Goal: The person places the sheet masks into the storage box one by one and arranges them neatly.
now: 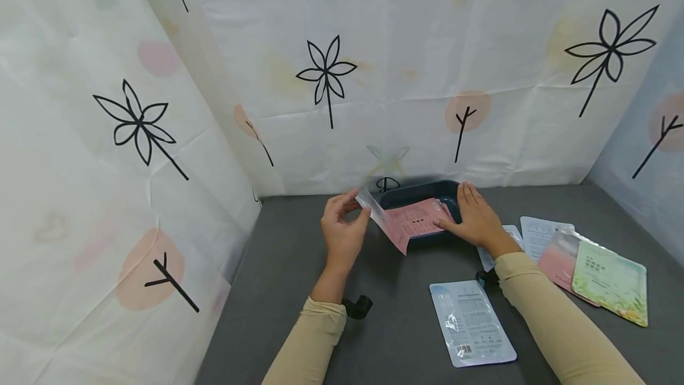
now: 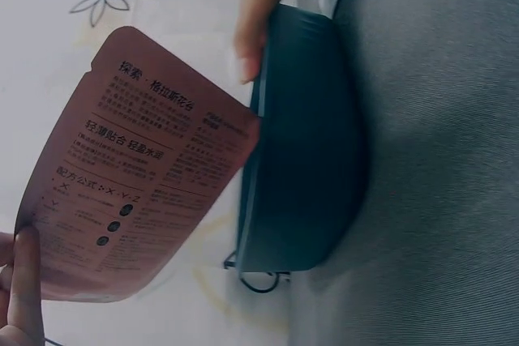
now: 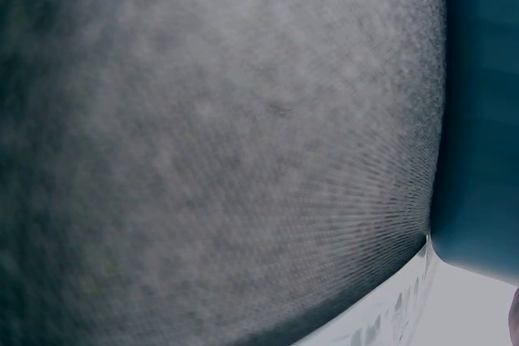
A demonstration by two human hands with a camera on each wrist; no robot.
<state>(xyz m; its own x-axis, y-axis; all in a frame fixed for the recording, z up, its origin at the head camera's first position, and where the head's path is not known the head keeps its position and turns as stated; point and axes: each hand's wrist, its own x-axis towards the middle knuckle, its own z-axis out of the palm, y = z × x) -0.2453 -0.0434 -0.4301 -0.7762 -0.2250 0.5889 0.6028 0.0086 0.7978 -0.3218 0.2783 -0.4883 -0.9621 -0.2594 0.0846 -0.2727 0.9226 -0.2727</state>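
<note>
My left hand (image 1: 344, 233) pinches the upper left edge of a pink printed packet (image 1: 414, 218), which looks like a face mask sachet. The packet slants, its right part reaching over a dark blue oblong plastic basin (image 1: 408, 195). In the left wrist view the packet (image 2: 142, 168) hangs tilted beside the basin's wall (image 2: 304, 151), one corner at the rim. My right hand (image 1: 478, 218) rests at the basin's right end with straight fingers, its thumb laid over the near rim by the packet. Only the basin's side (image 3: 486, 119) fills the right wrist view's edge.
A silver-white printed packet (image 1: 472, 322) lies near the front of the grey table (image 1: 299, 254). To the right are a green packet (image 1: 609, 281), a pink one (image 1: 561, 263) and white ones (image 1: 542, 233), partly overlapping. A patterned cloth (image 1: 395, 76) hangs behind the basin.
</note>
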